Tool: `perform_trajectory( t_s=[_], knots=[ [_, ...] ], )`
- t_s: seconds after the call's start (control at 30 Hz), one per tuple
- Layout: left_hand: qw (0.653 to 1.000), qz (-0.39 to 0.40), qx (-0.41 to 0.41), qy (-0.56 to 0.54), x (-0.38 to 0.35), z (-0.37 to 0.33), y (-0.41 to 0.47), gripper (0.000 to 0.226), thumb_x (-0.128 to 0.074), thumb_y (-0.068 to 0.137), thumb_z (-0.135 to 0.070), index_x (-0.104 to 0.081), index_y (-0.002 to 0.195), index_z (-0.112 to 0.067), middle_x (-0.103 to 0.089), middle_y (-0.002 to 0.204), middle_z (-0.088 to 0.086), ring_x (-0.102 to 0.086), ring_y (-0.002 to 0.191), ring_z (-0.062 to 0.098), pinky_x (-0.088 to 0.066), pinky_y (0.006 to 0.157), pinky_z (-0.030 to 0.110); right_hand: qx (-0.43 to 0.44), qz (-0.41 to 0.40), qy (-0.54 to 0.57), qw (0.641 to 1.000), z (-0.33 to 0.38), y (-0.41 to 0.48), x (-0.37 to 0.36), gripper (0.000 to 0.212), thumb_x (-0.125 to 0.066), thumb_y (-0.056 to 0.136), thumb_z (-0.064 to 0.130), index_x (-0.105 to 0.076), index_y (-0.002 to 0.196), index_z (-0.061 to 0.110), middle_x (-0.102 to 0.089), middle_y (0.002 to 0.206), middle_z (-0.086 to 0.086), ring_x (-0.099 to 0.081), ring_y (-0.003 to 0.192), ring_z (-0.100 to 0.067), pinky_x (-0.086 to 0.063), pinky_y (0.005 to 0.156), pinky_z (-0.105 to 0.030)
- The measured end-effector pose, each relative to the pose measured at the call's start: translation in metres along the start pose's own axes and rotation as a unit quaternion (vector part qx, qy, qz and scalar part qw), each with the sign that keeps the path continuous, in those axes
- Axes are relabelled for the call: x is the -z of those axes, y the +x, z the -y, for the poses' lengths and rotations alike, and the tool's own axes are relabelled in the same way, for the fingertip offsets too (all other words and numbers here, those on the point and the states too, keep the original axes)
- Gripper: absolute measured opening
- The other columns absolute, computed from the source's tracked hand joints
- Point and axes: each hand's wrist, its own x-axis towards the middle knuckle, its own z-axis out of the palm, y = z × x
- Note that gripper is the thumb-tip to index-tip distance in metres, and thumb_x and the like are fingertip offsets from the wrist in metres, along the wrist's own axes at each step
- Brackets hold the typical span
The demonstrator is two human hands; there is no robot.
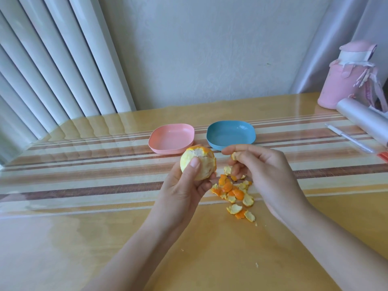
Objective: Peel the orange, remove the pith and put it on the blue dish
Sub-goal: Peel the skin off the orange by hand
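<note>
Gripping round pithy orange [206, 167] w/ L fingers [192, 168], R fingers [241, 148] pinching curled peel scrap [233, 157]

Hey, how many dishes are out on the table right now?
2. A pink dish lies just behind the orange. A blue dish lies beside the pink one, to its right, with a small gap between them. Both are in full view, and no other dish seems hidden.
</note>
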Motion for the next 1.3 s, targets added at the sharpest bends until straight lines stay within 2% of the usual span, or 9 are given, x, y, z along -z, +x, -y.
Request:
perform_trajectory(
  t_s=[0.17, 0.37, 0.53, 0.67, 0.87, 1.03, 1.17, 1.23, 1.3],
  knots=[
    [0.998, 0.027, 0.013, 0.048, 0.01, -0.003, 0.001, 0.064, -0.086, 0.061, -0.049, -0.066, 0.106, -0.008, -0.067, 0.089, 0.002, -0.064, 0.078, 0.012, -0.051, 0.066, 0.019, 0.098, 0.041, -0.241, 0.965, 0.001, 0.007, 0.016, 0.028, -0.056, 0.091, 0.04, -0.076, 0.095, 0.022, -0.068, 0.098, 0.015, -0.06, 0.097, 0.006, -0.044, 0.081, -0.009],
    [0.98, 0.035, -0.006, 0.197, 0.016, -0.005, -0.002, 0.05, -0.08, 0.067, -0.053, -0.073, 0.096, -0.013, -0.07, 0.09, 0.004, -0.06, 0.084, 0.015, -0.048, 0.076, 0.025, 0.158, 0.141, -0.245, 0.946, 0.002, 0.006, 0.015, 0.052, -0.063, 0.081, 0.045, -0.062, 0.128, 0.023, -0.064, 0.112, 0.016, -0.061, 0.1, 0.005, -0.049, 0.085, -0.011],
    [0.963, 0.062, -0.042, 0.257, 0.013, -0.015, -0.004, 0.028, -0.074, 0.073, -0.019, -0.07, 0.095, -0.003, -0.072, 0.079, -0.003, -0.065, 0.074, 0.004, -0.048, 0.068, 0.012, 0.263, 0.162, -0.326, 0.894, -0.001, 0.006, 0.019, 0.035, -0.063, 0.091, 0.032, -0.068, 0.119, 0.014, -0.072, 0.095, 0.001, -0.066, 0.085, -0.007, -0.052, 0.075, -0.021],
    [0.949, 0.078, -0.053, 0.3, 0.011, -0.015, -0.005, 0.023, -0.078, 0.073, -0.022, -0.072, 0.09, -0.008, -0.071, 0.076, -0.005, -0.061, 0.07, 0.003, -0.046, 0.066, 0.015, 0.332, 0.142, -0.43, 0.828, -0.004, 0.005, 0.017, 0.037, -0.047, 0.086, 0.028, -0.073, 0.103, 0.007, -0.064, 0.074, -0.004, -0.059, 0.063, -0.019, -0.052, 0.057, -0.035],
    [0.941, 0.051, -0.068, 0.326, 0.007, -0.013, -0.007, 0.015, -0.076, 0.07, -0.023, -0.069, 0.079, -0.013, -0.06, 0.056, -0.018, -0.051, 0.053, -0.006, -0.037, 0.054, 0.006, 0.391, 0.081, -0.481, 0.781, -0.006, 0.004, 0.01, 0.035, -0.042, 0.083, 0.017, -0.073, 0.077, 0.001, -0.042, 0.054, -0.001, -0.04, 0.044, -0.016, -0.033, 0.039, -0.023],
    [0.946, 0.06, -0.066, 0.311, 0.008, -0.015, -0.007, 0.02, -0.077, 0.071, -0.022, -0.072, 0.086, -0.01, -0.068, 0.067, -0.013, -0.058, 0.063, -0.003, -0.043, 0.061, 0.01, 0.357, 0.096, -0.436, 0.82, -0.008, 0.005, 0.012, 0.037, -0.043, 0.086, 0.021, -0.074, 0.084, 0.001, -0.053, 0.059, -0.004, -0.05, 0.052, -0.018, -0.046, 0.046, -0.036],
    [0.947, 0.068, -0.068, 0.305, 0.012, -0.018, -0.006, 0.026, -0.076, 0.071, -0.023, -0.073, 0.091, -0.008, -0.075, 0.083, -0.003, -0.067, 0.077, 0.004, -0.049, 0.07, 0.014, 0.226, 0.179, -0.297, 0.91, -0.001, 0.005, 0.019, 0.024, -0.057, 0.093, 0.039, -0.073, 0.105, 0.027, -0.068, 0.081, 0.003, -0.063, 0.077, -0.012, -0.051, 0.066, -0.023],
    [0.943, 0.084, -0.068, 0.314, 0.012, -0.018, -0.006, 0.027, -0.077, 0.072, -0.021, -0.072, 0.094, -0.006, -0.076, 0.088, 0.0, -0.07, 0.083, 0.008, -0.051, 0.073, 0.017, 0.153, 0.209, -0.24, 0.935, 0.002, 0.007, 0.022, 0.024, -0.065, 0.083, 0.047, -0.067, 0.106, 0.044, -0.07, 0.089, 0.007, -0.065, 0.085, -0.008, -0.052, 0.073, -0.022],
    [0.937, 0.094, -0.07, 0.33, 0.013, -0.018, -0.006, 0.027, -0.079, 0.074, -0.024, -0.072, 0.095, -0.008, -0.075, 0.09, 0.001, -0.07, 0.085, 0.012, -0.052, 0.074, 0.021, 0.103, 0.229, -0.2, 0.947, 0.002, 0.009, 0.025, 0.032, -0.069, 0.076, 0.044, -0.068, 0.108, 0.039, -0.072, 0.093, 0.008, -0.066, 0.089, -0.006, -0.052, 0.076, -0.021]
  ],
)
